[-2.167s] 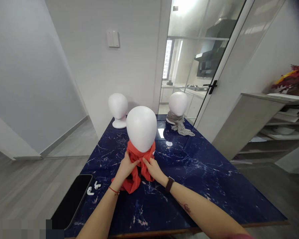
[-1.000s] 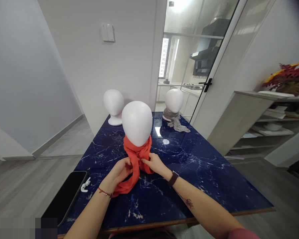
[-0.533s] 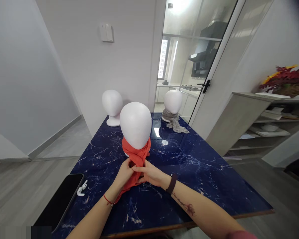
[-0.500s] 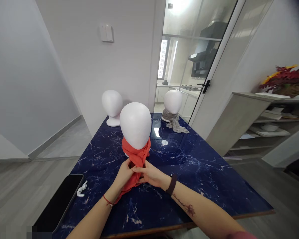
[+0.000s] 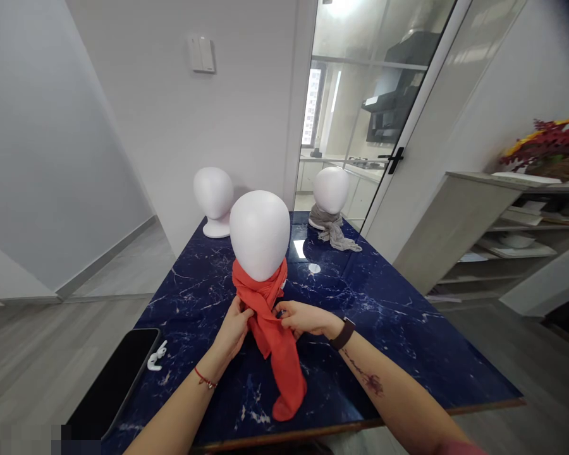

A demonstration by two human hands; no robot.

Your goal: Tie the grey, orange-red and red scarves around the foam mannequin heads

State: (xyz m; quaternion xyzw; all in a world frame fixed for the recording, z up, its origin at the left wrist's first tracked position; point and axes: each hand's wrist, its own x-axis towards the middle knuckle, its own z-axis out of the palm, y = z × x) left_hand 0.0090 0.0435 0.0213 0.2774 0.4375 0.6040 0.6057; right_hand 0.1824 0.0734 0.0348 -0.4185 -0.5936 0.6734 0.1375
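A white featureless mannequin head (image 5: 260, 234) stands on the dark blue marble table (image 5: 384, 328) right in front of me. An orange-red scarf (image 5: 275, 335) is wrapped round its neck, and its long end hangs down toward the table's near edge. My left hand (image 5: 234, 327) is closed on the scarf at the left of the knot. On the knot's right side, my right hand (image 5: 299, 317) pinches the fabric. A dark watch sits on my right wrist, a red string on my left.
A bare white mannequin head (image 5: 213, 199) stands at the far left of the table. Another (image 5: 330, 193) at the far right wears a grey scarf (image 5: 332, 231). A black phone (image 5: 114, 382) and white earbuds (image 5: 156, 358) lie at the near left. Shelves stand on the right.
The scarf's end, earlier bunched under my hands to the left, now hangs straight down in front. My hands have moved apart to either side of the knot.
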